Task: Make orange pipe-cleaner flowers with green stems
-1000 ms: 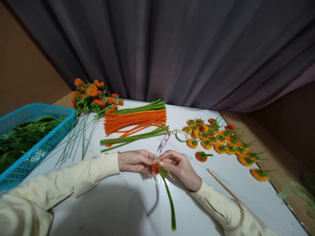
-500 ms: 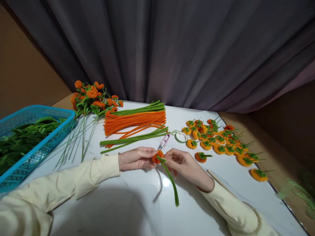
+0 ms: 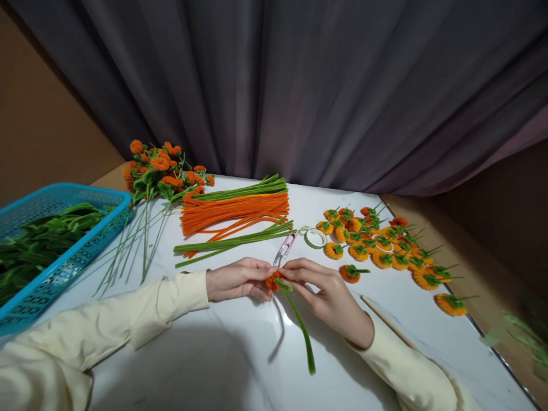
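Note:
Between my hands, low over the white table, is a small orange pipe-cleaner flower [image 3: 273,281]. My left hand [image 3: 240,278] pinches its left side between thumb and fingers. From its green centre a long green pipe cleaner [image 3: 302,331] hangs down toward the front. My right hand [image 3: 327,291] is closed at the flower's right side, thumb and forefinger at the base of the green strand; the exact grip is partly hidden. Just behind the flower lie pink-handled snips [image 3: 286,248]. Beyond them are loose green pipe cleaners [image 3: 235,240] and a stack of orange pipe cleaners [image 3: 235,211].
At left stands a blue basket [image 3: 64,268] of green leaves. Behind it lies a bunch of orange flowers with stems [image 3: 160,164]. To the right are a roll of tape [image 3: 315,238], several finished flower heads [image 3: 383,261] and a thin wooden stick [image 3: 389,322]. A dark curtain [image 3: 274,91] hangs behind.
The flower has dropped slightly, and its green strand hangs a little lower. My right hand has shifted, its fingers now stretched further over the flower. My left hand keeps its pinch.

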The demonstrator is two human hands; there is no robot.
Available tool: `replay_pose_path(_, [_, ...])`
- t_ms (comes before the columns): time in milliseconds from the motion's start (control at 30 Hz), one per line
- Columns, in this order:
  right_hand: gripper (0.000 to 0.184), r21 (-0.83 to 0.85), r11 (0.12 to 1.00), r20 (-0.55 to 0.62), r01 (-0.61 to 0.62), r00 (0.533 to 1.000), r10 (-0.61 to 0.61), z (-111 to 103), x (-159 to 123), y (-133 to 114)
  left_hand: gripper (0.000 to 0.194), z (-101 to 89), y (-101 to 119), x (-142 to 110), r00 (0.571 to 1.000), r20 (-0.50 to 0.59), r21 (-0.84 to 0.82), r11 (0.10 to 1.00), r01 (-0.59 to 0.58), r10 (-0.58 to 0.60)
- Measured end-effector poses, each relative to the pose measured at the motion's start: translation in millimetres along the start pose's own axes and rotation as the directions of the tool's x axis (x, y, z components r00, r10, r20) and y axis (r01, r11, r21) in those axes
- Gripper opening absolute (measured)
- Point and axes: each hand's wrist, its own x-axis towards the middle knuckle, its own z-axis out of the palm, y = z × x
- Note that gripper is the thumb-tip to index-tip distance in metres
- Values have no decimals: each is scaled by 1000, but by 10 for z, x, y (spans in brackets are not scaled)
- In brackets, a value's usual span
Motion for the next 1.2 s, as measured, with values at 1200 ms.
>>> replay_pose_path(1200, [25, 588, 260, 611, -766, 632, 477, -38, 37, 77, 22, 121, -84, -51, 947, -12, 225, 923, -312, 322])
